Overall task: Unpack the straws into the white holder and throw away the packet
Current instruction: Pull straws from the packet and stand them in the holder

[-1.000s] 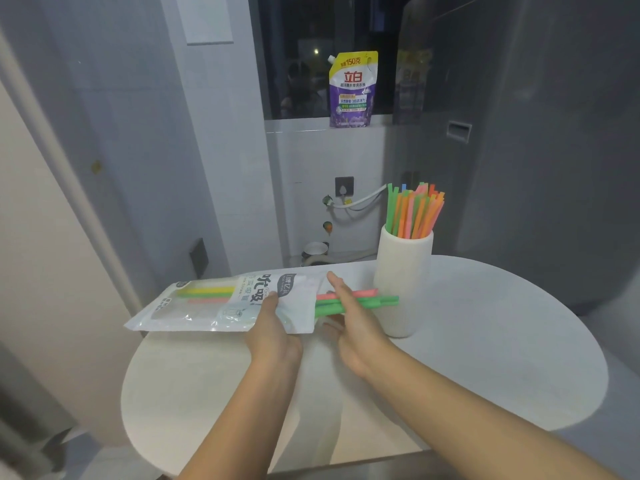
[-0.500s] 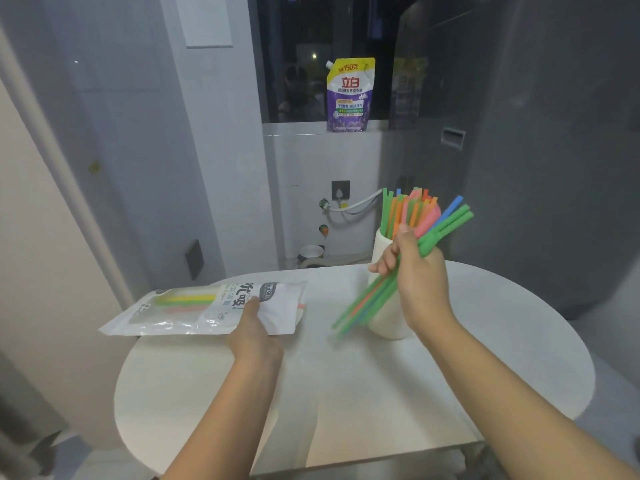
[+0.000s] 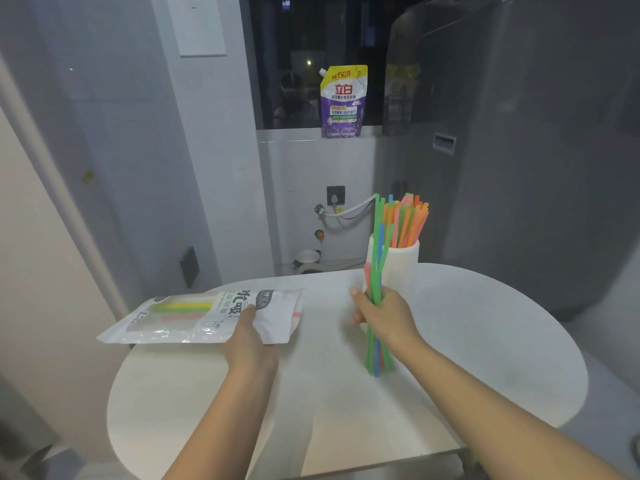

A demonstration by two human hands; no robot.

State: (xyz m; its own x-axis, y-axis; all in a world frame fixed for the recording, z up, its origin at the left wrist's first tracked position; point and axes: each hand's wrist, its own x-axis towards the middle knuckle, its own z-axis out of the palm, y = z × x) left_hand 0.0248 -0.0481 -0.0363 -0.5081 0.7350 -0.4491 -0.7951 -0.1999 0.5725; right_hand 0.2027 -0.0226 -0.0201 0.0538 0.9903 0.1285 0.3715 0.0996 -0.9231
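A bundle of straws (image 3: 375, 299) was gripped upright in the right hand (image 3: 388, 318), fingers curled round it, its lower ends at or just above the table (image 3: 485, 341), just in front of the white holder (image 3: 403, 263). The transfer step appeared to be in hand. Next, the bundle would probably need lifting above the holder's rim and lowering in among the straws already standing there. The packet (image 3: 194, 318) was held flat at its open end by the left hand (image 3: 251, 344), the finger positions hidden beneath it. A few straws remained visible inside; their count could not be told. No bin was seen.
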